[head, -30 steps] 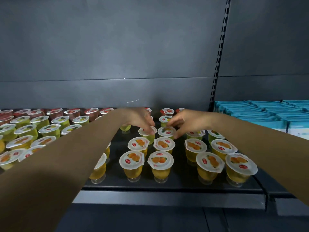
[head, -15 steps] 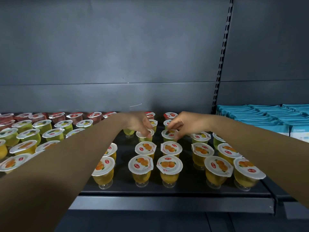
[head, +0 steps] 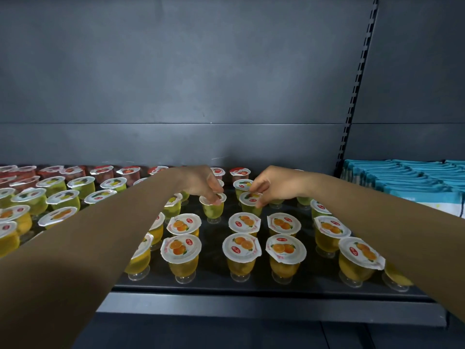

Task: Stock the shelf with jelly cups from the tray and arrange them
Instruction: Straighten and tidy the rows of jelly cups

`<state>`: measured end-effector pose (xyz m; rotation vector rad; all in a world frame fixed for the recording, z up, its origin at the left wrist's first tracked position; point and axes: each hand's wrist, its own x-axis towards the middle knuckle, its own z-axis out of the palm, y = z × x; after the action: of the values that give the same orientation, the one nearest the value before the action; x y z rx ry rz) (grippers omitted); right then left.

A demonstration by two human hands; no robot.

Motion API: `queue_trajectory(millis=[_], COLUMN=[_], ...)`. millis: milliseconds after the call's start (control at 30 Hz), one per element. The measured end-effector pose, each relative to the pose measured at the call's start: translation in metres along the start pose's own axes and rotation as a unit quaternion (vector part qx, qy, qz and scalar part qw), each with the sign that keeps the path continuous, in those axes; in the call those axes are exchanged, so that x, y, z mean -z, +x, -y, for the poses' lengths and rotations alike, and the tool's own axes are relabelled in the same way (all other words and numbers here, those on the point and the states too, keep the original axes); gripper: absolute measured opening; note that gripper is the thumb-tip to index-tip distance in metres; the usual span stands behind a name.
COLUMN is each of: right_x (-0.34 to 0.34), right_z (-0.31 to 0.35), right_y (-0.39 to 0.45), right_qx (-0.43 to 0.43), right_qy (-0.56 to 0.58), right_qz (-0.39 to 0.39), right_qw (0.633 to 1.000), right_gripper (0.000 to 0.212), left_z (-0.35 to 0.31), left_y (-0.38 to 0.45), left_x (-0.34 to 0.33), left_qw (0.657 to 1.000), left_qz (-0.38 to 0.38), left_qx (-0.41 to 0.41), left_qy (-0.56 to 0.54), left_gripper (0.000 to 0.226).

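The two green jelly cups under the fingertips are now spread further apart: the cup (head: 212,206) pinched by the left hand (head: 201,182) sits left of its earlier spot, while the cup (head: 250,201) pinched by the right hand (head: 274,183) is kept beside it, with a wider gap opened between the hands.

Two hands (head: 201,183) reach among dozens of jelly cups (head: 180,249); exact count unclear.
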<state>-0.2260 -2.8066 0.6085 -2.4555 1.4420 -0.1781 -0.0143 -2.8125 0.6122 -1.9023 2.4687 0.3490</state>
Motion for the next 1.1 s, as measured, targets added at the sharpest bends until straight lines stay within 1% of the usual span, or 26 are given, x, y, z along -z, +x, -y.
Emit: queue_trajectory(millis=[267,567,767,933,1033,1100], right_x=[-0.002,-0.004,0.010,0.039,0.053,0.060], right_z=[0.011,0.015,0.025,0.034,0.037,0.040], right_y=[0.001,0.000,-0.012,-0.043,-0.068,-0.090], right_qx=[0.000,-0.022,-0.025,-0.044,-0.065,-0.091], right_qy=[-0.014,-0.011,-0.039,-0.089,-0.165,-0.208], right_qz=[-0.003,-0.003,0.015,0.001,0.004,-0.001], right_qw=[1.000,1.000,0.999,0.995,0.984,0.974], right_gripper=[0.044,0.043,0.040,0.045,0.044,0.051], left_z=[0.009,0.012,-0.003,-0.027,-0.043,-0.056], left_y=[-0.004,-0.006,-0.011,-0.026,-0.038,-0.046], left_x=[0.001,0.000,0.012,0.039,0.049,0.052], left_qw=[0.999,0.999,0.999,0.997,0.995,0.992], left_qz=[0.009,0.002,0.008,-0.001,-0.027,-0.041], left_qx=[-0.028,-0.034,-0.043,-0.070,-0.082,-0.097], left_qy=[-0.016,-0.033,0.017,0.023,0.053,0.074], left_gripper=[0.040,0.038,0.042,0.049,0.058,0.060])
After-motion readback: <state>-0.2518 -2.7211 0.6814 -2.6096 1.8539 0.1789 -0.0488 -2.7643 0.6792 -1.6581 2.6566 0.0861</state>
